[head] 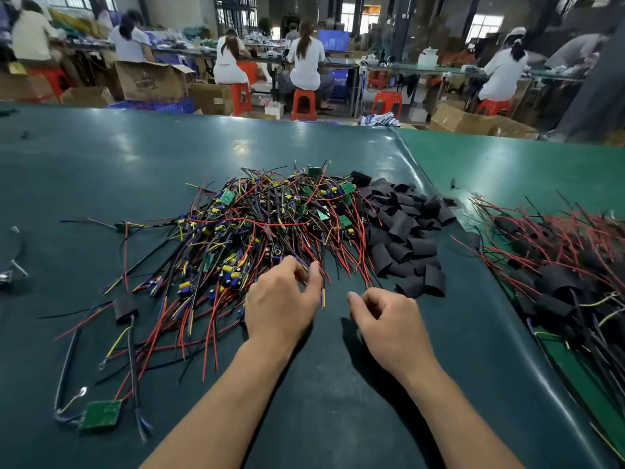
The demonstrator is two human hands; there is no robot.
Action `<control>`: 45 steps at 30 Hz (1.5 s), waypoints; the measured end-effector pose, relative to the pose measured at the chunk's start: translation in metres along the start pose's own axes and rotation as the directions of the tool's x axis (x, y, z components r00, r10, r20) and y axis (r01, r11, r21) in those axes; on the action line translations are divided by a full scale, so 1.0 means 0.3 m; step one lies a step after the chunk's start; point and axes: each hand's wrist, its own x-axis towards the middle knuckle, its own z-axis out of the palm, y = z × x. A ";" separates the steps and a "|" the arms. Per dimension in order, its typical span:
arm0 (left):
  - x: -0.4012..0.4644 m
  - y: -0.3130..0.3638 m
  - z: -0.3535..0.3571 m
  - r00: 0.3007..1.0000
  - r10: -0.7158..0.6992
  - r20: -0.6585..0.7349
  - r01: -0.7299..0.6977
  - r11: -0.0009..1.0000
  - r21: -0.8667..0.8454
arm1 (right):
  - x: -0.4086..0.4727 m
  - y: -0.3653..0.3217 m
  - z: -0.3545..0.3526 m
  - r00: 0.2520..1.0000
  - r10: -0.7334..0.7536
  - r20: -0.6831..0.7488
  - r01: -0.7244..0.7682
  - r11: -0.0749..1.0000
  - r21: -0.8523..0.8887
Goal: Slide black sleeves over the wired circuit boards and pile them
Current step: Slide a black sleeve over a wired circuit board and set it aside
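A big tangle of wired circuit boards [267, 218], with red, black, yellow and purple wires, covers the middle of the dark green table [101, 164]. Just right of it lies a heap of flat black sleeves [402, 238]. At the far right sits a pile of sleeved boards [561, 265]. My left hand [282, 299] is at the near edge of the tangle, its fingertips pinching a few wires [323, 289]. Beside it, my right hand [385, 316] hovers over the table with loosely curled fingers and holds nothing.
One bare green board [101, 413] with wires lies near the front left, and a single sleeved board [124, 308] lies left of my arm. Far behind the table several people sit on red stools at workbenches among cardboard boxes.
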 end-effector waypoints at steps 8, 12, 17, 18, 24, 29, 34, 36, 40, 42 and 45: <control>0.014 -0.011 0.006 0.997 -0.058 0.054 0.056 0.998 0.022 | 0.004 -0.003 -0.004 0.999 0.007 -0.038 -0.004 0.997 0.071; 0.020 -0.003 0.019 0.992 -0.106 0.065 0.097 0.986 0.135 | 0.001 -0.009 -0.008 0.999 0.007 -0.035 -0.004 0.997 0.077; 0.023 -0.017 0.026 0.989 -0.093 0.112 0.069 0.977 0.200 | -0.001 -0.013 -0.016 0.999 0.035 -0.034 -0.032 0.995 0.090; 0.021 -0.012 0.025 0.989 -0.098 0.112 0.078 0.981 0.176 | -0.003 -0.014 -0.018 0.999 0.035 -0.029 -0.032 0.995 0.096; 0.025 -0.013 0.025 0.992 -0.098 0.079 0.080 0.975 0.208 | -0.004 -0.014 -0.015 0.999 0.033 -0.024 -0.030 0.993 0.115; 0.028 -0.008 0.007 0.991 -0.094 0.092 0.082 0.989 0.124 | -0.007 -0.013 -0.014 0.999 0.023 -0.027 -0.020 0.993 0.117; -0.020 0.032 -0.045 0.996 0.092 -0.016 -0.093 0.966 -0.240 | 0.002 -0.003 -0.013 0.998 0.041 -0.057 -0.030 0.983 0.179; -0.043 0.042 -0.064 0.979 0.200 -0.028 -0.198 0.924 -0.327 | 0.008 0.004 -0.011 0.995 0.066 -0.076 -0.048 0.975 0.219; -0.071 0.042 -0.090 0.931 0.363 0.038 -0.307 0.835 -0.457 | 0.017 0.002 -0.013 0.997 0.074 -0.005 -0.072 0.983 0.170; -0.085 0.046 -0.104 0.880 0.463 0.102 -0.354 0.785 -0.508 | 0.009 0.002 -0.014 0.999 0.027 0.019 -0.029 0.993 0.111; -0.082 0.032 -0.108 0.824 0.553 0.126 -0.420 0.744 -0.520 | 0.003 -0.011 -0.020 0.996 -0.017 -0.084 0.026 0.993 0.113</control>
